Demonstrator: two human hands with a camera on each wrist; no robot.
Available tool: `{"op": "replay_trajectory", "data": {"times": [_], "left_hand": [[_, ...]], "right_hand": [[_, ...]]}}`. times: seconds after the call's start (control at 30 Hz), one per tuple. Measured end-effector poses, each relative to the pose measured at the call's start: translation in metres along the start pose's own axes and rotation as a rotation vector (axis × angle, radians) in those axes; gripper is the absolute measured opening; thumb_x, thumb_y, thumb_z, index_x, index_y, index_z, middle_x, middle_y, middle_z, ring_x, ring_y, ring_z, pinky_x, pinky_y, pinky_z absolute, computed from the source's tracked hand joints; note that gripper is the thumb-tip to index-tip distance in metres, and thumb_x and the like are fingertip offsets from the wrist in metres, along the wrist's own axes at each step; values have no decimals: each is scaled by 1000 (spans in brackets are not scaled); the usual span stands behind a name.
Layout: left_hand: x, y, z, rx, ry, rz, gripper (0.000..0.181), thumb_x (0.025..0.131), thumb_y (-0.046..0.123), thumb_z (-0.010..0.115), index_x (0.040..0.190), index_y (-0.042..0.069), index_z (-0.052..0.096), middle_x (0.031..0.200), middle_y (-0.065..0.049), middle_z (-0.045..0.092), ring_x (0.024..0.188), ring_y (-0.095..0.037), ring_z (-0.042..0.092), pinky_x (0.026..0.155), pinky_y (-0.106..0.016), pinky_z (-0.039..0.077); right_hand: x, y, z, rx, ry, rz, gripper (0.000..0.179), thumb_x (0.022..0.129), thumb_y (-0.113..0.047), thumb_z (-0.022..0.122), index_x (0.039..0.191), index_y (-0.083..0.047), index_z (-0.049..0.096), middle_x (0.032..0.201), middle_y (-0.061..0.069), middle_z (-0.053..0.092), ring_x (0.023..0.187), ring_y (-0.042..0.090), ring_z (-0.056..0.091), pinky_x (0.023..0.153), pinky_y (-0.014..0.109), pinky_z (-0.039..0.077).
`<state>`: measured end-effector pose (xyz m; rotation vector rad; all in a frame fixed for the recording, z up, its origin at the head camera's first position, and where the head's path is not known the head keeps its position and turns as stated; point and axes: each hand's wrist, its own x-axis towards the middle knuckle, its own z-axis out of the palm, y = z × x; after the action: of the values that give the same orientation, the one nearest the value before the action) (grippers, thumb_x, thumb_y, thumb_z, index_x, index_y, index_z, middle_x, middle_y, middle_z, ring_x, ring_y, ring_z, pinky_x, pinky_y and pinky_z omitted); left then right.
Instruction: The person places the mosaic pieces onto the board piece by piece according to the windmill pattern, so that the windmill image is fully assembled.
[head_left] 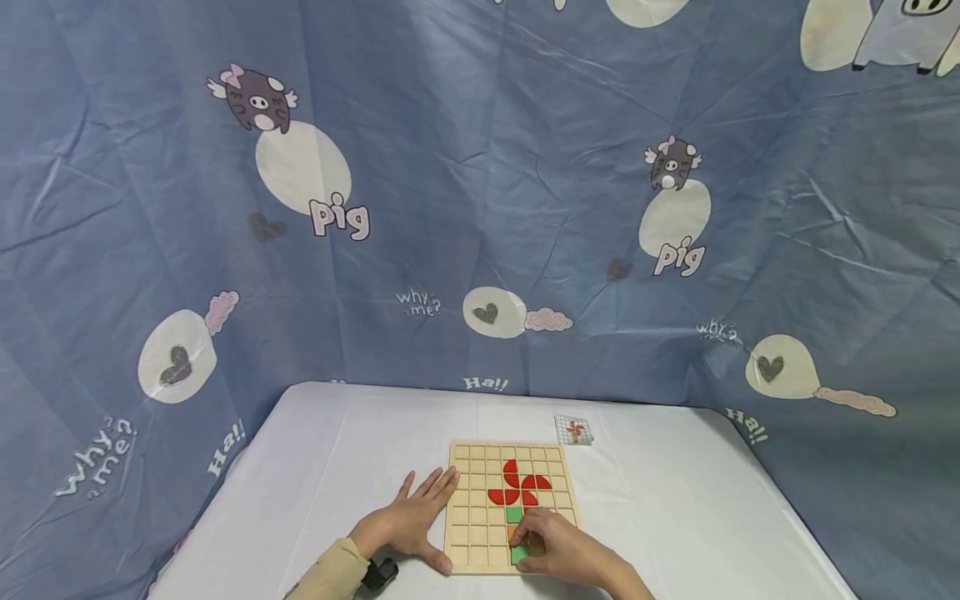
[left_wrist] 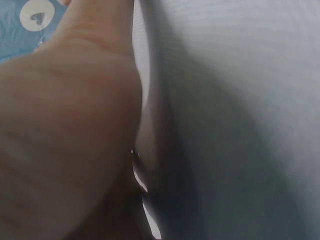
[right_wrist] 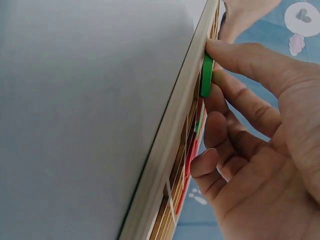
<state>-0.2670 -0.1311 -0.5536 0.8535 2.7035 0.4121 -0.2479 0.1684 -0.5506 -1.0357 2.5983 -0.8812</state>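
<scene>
A wooden grid board (head_left: 477,535) lies on the white table. My right hand (head_left: 558,546) bends over its lower part and pinches a green square tile (right_wrist: 206,76) between thumb and index finger, close over the bottom row. Just above, partly covered by the fingers, is an orange tile (head_left: 512,531), then another green tile (head_left: 513,514). Red rounded pieces (head_left: 504,497) form a pinwheel near the board's middle. Along the left edge of the board rests my left hand (head_left: 416,517), fingers spread straight. The left wrist view shows mostly skin and tablecloth.
A small pattern card (head_left: 574,430) with a printed red pinwheel on a grid lies behind the board's far right corner. The white tabletop (head_left: 675,492) extends on both sides. A blue printed curtain (head_left: 480,208) hangs behind and around the table.
</scene>
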Motion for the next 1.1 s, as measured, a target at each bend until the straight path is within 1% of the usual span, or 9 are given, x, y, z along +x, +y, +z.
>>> {"op": "replay_trajectory", "data": {"times": [0.27, 0.5, 0.73, 0.97, 1.1], "left_hand": [[0, 0, -1, -4, 4, -3, 132, 62, 71, 73, 156, 7, 7, 164, -10, 3, 151, -33, 4, 117, -64, 0], [-1, 0, 1, -4, 3, -1, 132, 62, 71, 73, 155, 7, 7, 164, -10, 2, 151, -33, 4, 117, -64, 0], [0, -1, 1, 3, 6, -6, 133, 61, 72, 73, 156, 7, 6, 164, -10, 3, 151, -32, 5, 117, -64, 1], [0, -1, 1, -1, 2, -8, 133, 60, 73, 72, 156, 7, 7, 164, -10, 3, 151, -32, 5, 117, -64, 1], [0, -1, 2, -1, 4, -6, 133, 60, 72, 73, 156, 7, 7, 164, -10, 4, 151, -32, 5, 117, -64, 1]], "right_hand": [[-2, 2, 1, 14, 18, -18, 21, 82, -32, 76, 99, -24, 66, 90, -14, 61, 80, -2, 50, 69, 13, 46], [-4, 0, 1, -14, 26, 8, 21, 81, -34, 77, 98, -24, 69, 94, -18, 59, 80, -4, 48, 70, 14, 44], [-3, 1, 3, 3, 42, -26, 21, 83, -32, 76, 99, -20, 69, 94, -16, 60, 80, -4, 50, 71, 14, 47], [-3, 2, 5, 6, 42, -4, 23, 81, -35, 77, 98, -21, 69, 96, -16, 59, 81, -5, 49, 72, 15, 46], [-5, 2, 4, -13, 42, -15, 25, 82, -37, 76, 99, -21, 69, 96, -16, 59, 82, -4, 49, 72, 14, 46]]}}
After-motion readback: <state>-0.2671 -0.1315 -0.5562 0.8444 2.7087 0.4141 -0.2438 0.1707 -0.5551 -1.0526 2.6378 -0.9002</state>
